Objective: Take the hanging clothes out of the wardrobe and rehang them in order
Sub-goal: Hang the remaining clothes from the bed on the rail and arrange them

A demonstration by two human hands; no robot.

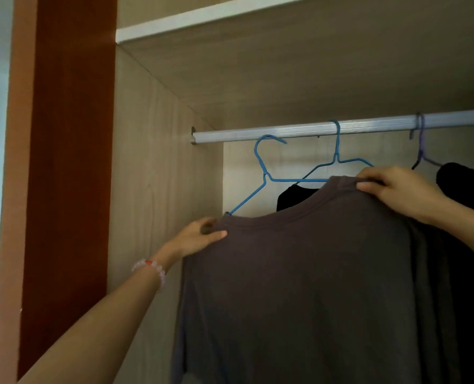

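Observation:
A grey-brown long-sleeved shirt (299,286) fills the middle of the view, draped on a blue wire hanger (263,167) whose hook sits just below the silver rail (285,131), off it. My left hand (199,236) pinches the shirt's left shoulder. My right hand (399,189) grips its right shoulder near the collar. Behind it a second blue hanger (336,151) hangs on the rail with a black garment (294,196). A purple hanger (421,139) holds dark clothes (465,217) at the right.
The wardrobe's pale side panel (158,189) stands close on the left, a white-edged shelf (202,19) runs overhead, and a reddish-brown door edge (69,162) lies further left. The rail is bare between its left bracket and the second blue hanger.

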